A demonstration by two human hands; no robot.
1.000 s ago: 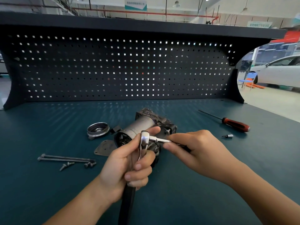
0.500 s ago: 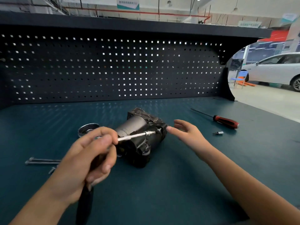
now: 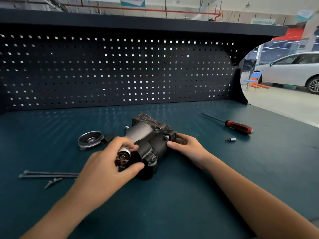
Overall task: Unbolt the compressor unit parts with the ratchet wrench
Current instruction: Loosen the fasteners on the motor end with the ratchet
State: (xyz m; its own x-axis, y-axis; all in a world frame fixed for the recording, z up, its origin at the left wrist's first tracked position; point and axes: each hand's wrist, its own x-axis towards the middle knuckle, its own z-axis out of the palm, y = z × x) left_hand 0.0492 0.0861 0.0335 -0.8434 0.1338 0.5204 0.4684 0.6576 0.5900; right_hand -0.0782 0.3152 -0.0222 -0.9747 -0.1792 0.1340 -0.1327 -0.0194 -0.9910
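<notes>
At 8 o'clock from the compressor (image 3: 150, 140), the bolts (image 3: 48, 174) are blurred and their right ends hidden by the left hand (image 3: 103, 169). At 3 o'clock, the bit (image 3: 230, 139) is too small to be identified.

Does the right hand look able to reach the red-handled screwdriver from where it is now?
Probably yes, after letting go: the right hand grips the compressor unit, and only bare bench and a small bit lie between it and the screwdriver.

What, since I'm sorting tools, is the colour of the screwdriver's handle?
The screwdriver handle is red with black sections; the head view shows it.
</notes>
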